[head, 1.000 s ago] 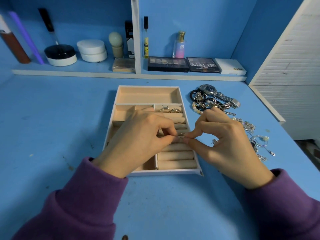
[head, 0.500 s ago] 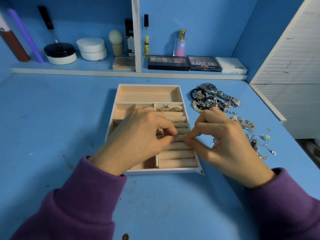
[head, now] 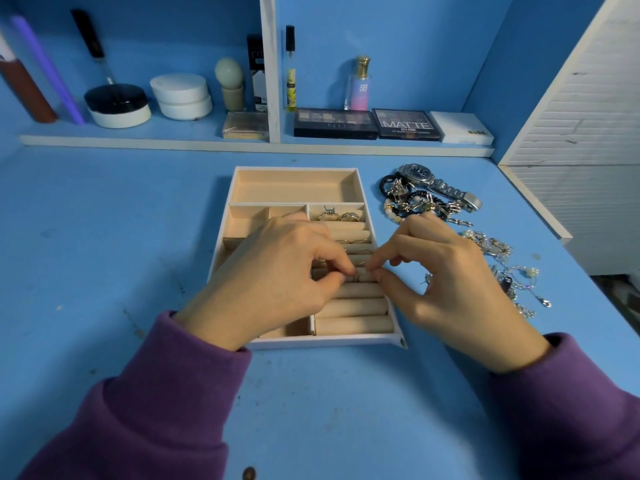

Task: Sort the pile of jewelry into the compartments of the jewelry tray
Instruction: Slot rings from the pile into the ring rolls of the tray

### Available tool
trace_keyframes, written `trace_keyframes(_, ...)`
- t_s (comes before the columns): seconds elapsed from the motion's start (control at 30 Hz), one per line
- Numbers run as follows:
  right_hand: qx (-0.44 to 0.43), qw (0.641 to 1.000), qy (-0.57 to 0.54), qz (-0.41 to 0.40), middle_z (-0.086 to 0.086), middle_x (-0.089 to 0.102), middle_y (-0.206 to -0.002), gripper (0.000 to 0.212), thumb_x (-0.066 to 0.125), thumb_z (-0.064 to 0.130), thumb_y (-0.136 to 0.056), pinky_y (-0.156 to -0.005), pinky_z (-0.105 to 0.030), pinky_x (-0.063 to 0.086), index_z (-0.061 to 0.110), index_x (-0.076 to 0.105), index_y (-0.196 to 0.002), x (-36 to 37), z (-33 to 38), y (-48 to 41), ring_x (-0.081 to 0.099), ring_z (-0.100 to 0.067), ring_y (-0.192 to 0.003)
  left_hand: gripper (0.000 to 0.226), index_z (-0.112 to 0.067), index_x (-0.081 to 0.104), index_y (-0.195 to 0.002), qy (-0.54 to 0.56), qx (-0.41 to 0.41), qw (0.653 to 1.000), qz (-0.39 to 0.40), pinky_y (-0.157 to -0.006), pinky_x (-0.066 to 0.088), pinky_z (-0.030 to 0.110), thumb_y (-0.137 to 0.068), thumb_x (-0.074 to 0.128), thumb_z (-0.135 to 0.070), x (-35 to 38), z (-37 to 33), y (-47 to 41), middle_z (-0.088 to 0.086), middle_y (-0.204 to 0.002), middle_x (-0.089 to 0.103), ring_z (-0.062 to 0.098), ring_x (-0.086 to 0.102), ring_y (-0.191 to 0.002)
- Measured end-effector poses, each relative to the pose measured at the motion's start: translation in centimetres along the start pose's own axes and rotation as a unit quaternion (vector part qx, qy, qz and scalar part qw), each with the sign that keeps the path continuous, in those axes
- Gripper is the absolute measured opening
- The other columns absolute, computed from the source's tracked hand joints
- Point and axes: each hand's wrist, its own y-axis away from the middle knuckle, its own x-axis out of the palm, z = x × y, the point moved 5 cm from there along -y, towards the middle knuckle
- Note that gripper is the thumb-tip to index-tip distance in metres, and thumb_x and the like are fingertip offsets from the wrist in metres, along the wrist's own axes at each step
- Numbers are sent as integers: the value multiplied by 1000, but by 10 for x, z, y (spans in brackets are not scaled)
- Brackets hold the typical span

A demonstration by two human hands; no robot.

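Palette (head: 405,124) beyond jewelry tray (head: 325,340) reads "MATTE".

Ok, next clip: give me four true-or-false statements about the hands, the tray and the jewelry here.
1. The left hand and right hand both pinch a small ring over the tray's ring rolls. True.
2. The watch lies inside the tray. False: it lies on the table, right of the tray.
3. Several rings sit in the far ring rows. True.
4. The jewelry pile lies left of the tray. False: it lies to its right.
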Motion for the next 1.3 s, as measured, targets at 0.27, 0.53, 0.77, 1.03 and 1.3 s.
trace_keyframes(0.27, 5, 1000, -3, 14, -2, 54, -72, 8, 62, 13, -73, -66, -16, 35, 16, 70, -74, 3, -1, -1, 47, -18, -72, 11, -33, 73, -84, 6, -9, 1000, 8, -67, 31, 11, -79, 64, -28, 2, -1, -1, -21, -75, 58, -3, 46, -78)
trace_keyframes(0.53, 15, 1000, -8, 21, -3, 55, -72, 8, 62, 15, -73, -65, -19, 36, 16, 70, -74, 3, -2, -1, 48, -18, -73, 12, -33, 73, -85, 7, -12, 1000, 17, -68, 32, 13, -79, 63, -29, 2, -1, -1, -24, -73, 54, -2, 46, -80)
trace_keyframes(0.77, 43, 998, -49, 6, 3, 51, -70, 10, 59, 20, -79, -64, -13, 34, 19, 69, -79, -3, -6, 0, 46, -9, -71, 18, -34, 71, -92, 0, 0, 1000, -6, -67, 32, 13, -81, 60, -25, -2, 1, 1, -29, -71, 50, -1, 47, -77)
trace_keyframes(1.03, 142, 977, -89, -133, 0, 60, -71, 17, 60, 4, -84, -59, -16, 37, 18, 70, -83, -47, -46, 4, 49, -13, -64, 22, -35, 70, -91, 44, -16, 996, -79, -62, 36, 9, -81, 62, -17, -12, -3, -4, -28, -64, 51, 0, 47, -76)
trace_keyframes(1.3, 224, 969, -23, -98, -1, 60, -72, 21, 58, 5, -83, -58, -10, 36, 23, 69, -82, -66, -98, 18, 50, -8, -65, 16, -36, 66, -97, 54, 4, 999, -7, -79, 38, 22, -86, 56, -28, 19, -41, -35, -20, -83, 62, 3, 47, -87)
